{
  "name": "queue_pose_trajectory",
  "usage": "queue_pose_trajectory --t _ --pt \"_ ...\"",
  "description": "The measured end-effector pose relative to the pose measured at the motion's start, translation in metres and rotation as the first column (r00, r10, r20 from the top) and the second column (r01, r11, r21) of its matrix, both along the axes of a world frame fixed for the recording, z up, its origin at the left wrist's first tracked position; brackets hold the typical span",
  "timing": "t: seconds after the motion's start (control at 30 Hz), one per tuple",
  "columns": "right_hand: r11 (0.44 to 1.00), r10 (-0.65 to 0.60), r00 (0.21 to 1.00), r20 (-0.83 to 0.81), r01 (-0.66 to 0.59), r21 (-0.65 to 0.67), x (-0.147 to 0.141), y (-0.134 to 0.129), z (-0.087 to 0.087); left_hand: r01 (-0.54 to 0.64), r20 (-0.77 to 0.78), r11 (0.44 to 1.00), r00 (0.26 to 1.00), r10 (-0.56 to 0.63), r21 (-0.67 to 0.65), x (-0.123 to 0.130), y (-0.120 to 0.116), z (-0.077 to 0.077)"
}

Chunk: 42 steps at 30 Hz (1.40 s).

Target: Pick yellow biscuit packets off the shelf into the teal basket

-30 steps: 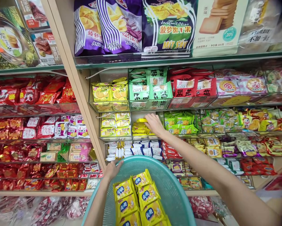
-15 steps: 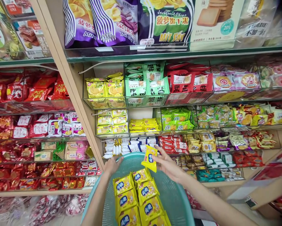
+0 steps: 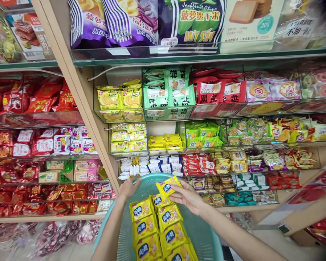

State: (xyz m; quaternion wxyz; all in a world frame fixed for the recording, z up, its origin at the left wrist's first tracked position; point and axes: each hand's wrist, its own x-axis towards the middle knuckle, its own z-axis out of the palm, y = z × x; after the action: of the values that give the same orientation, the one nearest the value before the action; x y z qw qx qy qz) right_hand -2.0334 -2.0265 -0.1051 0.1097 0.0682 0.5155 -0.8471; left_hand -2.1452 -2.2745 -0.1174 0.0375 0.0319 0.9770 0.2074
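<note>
A teal plastic basket [image 3: 216,239] holds two columns of yellow packets [image 3: 145,226] with blue labels. My left hand [image 3: 129,189] grips the basket's rim at its far left, fingers curled over the edge. Between the thumb and fingers of my right hand [image 3: 187,195] is a single yellow packet [image 3: 167,186], tilted above the far end of the right column. Just beyond the rim, white and blue packets [image 3: 163,165] lie in a shelf compartment. Higher up, a compartment holds a low pile of yellow packets [image 3: 166,141].
Glass-fronted shelves with green, red and purple snack packets [image 3: 220,92] run across the view. A slanted wooden divider [image 3: 84,105] separates them from red packets [image 3: 45,96] at the left. Large chip bags [image 3: 190,25] stand on top. Plastic bags [image 3: 56,235] lie at lower left.
My right hand has turned the yellow packet from nearly upright to flatter and brought it slightly left over the stacked packets. The left hand stays on the rim. The view has shifted slightly.
</note>
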Motion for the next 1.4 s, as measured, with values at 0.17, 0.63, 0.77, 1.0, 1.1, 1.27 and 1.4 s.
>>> queue_pose_trajectory --t 0.17,0.63,0.77,1.0,1.1,1.27,1.4 --pt "0.976 -0.001 1.000 -0.011 0.004 0.220 0.001 0.003 -0.003 -0.003 0.021 1.000 1.000 0.003 0.006 0.003 0.003 0.000" --pt "0.810 0.235 0.954 -0.188 -0.085 0.581 -0.007 -0.001 -0.008 -0.003 0.020 1.000 1.000 0.003 -0.006 0.006 0.006 0.000" --pt "0.724 0.289 0.934 -0.208 -0.072 0.686 -0.016 -0.006 -0.008 -0.009 0.013 1.000 1.000 0.009 0.010 0.005 0.005 -0.003" --pt "0.639 0.334 0.916 -0.220 -0.049 0.768 -0.023 -0.011 -0.019 0.012 0.014 1.000 1.000 -0.013 0.026 0.003 0.000 -0.009" --pt "0.622 0.349 0.914 -0.208 -0.060 0.780 -0.023 -0.008 -0.026 0.015 0.012 1.000 1.000 -0.015 0.019 0.003 0.000 -0.009" --pt "0.587 0.355 0.910 -0.217 -0.036 0.809 -0.021 -0.008 -0.029 -0.003 0.014 1.000 1.000 0.003 0.003 0.001 0.001 -0.009" --pt "0.520 0.378 0.895 -0.235 0.004 0.854 -0.018 -0.013 -0.030 -0.008 0.016 1.000 1.000 0.008 -0.029 0.000 0.002 -0.009"
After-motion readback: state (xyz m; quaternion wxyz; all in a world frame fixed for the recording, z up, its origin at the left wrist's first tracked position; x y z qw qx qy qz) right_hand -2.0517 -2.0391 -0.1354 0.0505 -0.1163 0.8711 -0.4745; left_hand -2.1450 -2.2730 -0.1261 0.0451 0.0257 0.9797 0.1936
